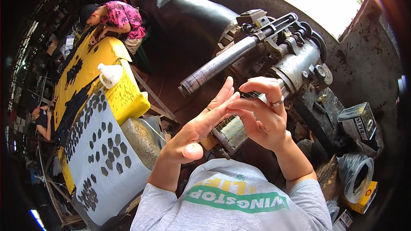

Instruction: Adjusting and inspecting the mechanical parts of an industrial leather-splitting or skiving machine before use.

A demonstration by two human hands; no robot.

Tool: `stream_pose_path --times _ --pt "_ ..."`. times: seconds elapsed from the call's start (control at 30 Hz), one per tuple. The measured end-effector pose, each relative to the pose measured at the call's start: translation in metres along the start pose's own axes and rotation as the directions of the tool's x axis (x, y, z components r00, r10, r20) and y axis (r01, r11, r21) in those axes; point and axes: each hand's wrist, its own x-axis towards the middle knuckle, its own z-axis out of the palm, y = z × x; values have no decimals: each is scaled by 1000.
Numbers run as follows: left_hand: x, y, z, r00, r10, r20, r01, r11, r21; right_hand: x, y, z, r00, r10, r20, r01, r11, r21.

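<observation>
My left hand (195, 130) is raised in front of my chest, fingers stretched out and thumb apart. At its fingertips, the thumb and fingers of my right hand (269, 124) come together in a pinch, with a ring on one finger. Whether anything small is between them, I cannot make out. Just beyond both hands stands a heavy worn metal machine (295, 66) with a long round arm (222, 62) pointing left. Below the hands, a metal block with a striped greenish part (233, 129) shows partly behind my fingers.
At the left, a yellow-covered table (117, 51) holds a white jug (110, 75) and a grey sheet (128, 188) with several dark five-sided pieces (110, 156). One person (122, 21) bends over it; another (43, 122) is farther left. A tin (357, 121) and a plastic-wrapped coil (355, 175) lie right.
</observation>
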Motion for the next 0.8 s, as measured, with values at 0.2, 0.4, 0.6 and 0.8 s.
stream_pose_path --times 0.2,0.4,0.6,0.8 --pt "5 12 -7 999 -1 54 -8 988 157 13 -17 -2 987 161 24 -163 970 183" --pt "7 13 -27 989 126 -80 -111 978 177 17 -49 -4 964 179 195 -250 856 453" --pt "7 12 -28 992 72 -99 -55 984 172 18 -55 14 943 229 241 -324 797 510" --pt "9 11 -32 997 35 -70 -23 985 170 15 -51 21 939 211 270 -326 795 511"
